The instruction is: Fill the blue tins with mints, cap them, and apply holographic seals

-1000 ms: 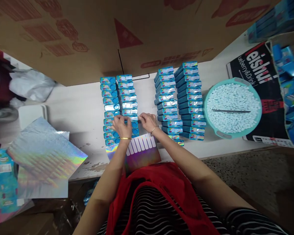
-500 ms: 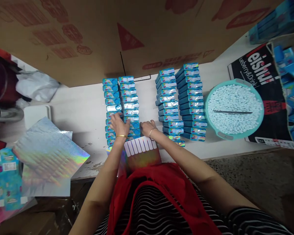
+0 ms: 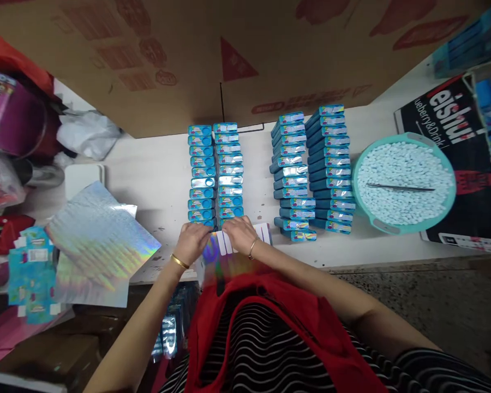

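While your left hand [image 3: 193, 242] and right hand [image 3: 238, 233] meet at the near edge of the white desk [image 3: 155, 185], both sets of fingers curl onto the holographic sticker sheet with white strips [image 3: 233, 252]; whether they pinch it, you cannot tell. The sheet overhangs the desk edge at 6 o'clock, just below the left double row of small blue boxes [image 3: 215, 173]. Bare desk lies open at 9 o'clock, up to the loose silver holographic sheets [image 3: 100, 243]. At 3 o'clock sit a second double row of blue boxes [image 3: 311, 169] and a teal basin of white pellets [image 3: 405, 183]. Half a second ago your hands rested on the nearest boxes; they have drawn back to the sheet.
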The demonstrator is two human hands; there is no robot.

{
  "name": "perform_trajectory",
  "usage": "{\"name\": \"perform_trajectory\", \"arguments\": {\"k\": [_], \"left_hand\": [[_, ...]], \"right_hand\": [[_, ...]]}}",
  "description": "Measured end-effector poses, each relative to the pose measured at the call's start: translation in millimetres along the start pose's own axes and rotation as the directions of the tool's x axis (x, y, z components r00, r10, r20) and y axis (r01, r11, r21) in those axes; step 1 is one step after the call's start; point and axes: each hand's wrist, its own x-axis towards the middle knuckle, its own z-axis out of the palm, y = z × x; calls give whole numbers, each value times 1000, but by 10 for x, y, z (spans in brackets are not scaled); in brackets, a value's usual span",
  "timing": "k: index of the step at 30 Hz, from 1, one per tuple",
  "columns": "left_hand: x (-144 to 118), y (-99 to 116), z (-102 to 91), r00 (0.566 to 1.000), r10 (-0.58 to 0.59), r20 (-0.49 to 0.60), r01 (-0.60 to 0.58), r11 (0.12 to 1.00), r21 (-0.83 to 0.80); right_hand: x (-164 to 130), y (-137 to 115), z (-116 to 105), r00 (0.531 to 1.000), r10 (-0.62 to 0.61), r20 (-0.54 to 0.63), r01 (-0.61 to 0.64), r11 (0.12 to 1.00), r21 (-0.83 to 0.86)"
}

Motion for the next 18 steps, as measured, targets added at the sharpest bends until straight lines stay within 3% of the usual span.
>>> {"name": "perform_trajectory", "arguments": {"k": [4, 11, 15, 17, 18], "left_hand": [[-17, 66, 86, 989, 94, -110, -77, 986, 148], [-220, 178, 218, 968, 134, -214, -88, 973, 212], [-405, 411, 146, 963, 105, -247, -122, 991, -54], [-413, 541, 47, 942, -19, -334, -83, 955, -286], [-375, 597, -7, 908, -136, -395, -45, 908, -416]], "right_hand": [[35, 60, -71, 999, 47, 13, -47, 999, 8], [97, 90, -94, 997, 59, 44, -60, 998, 14], [92, 138, 13, 1000, 31, 0, -31, 1000, 0], [62, 180, 70, 997, -6, -79, 12, 998, 66], [39, 204, 89, 988, -26, -154, 47, 989, 138]]}}
